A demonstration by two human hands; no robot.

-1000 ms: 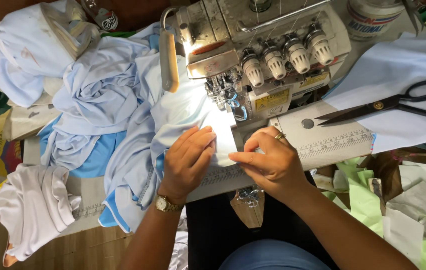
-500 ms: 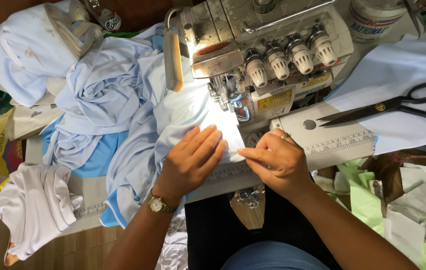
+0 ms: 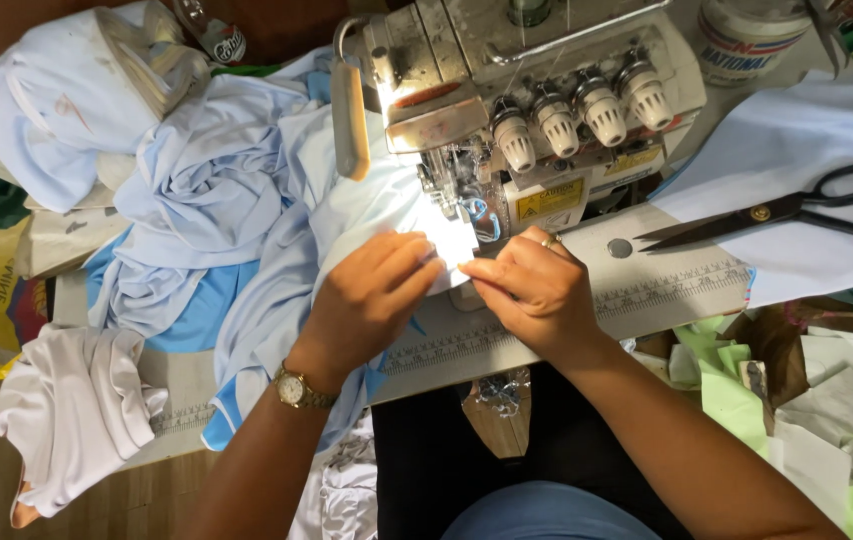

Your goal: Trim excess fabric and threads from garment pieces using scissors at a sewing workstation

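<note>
Pale blue fabric [image 3: 367, 215] lies at overlock machine [image 3: 517, 120] needle, bulk trailing left of it; left hand [image 3: 372, 295] flat, fingers open, on cloth, right hand [image 3: 532, 290] pinching edge, both just in front, approx. equally near.

Scissors [image 3: 807, 208] right of sewing machine [image 3: 527, 110]
</note>
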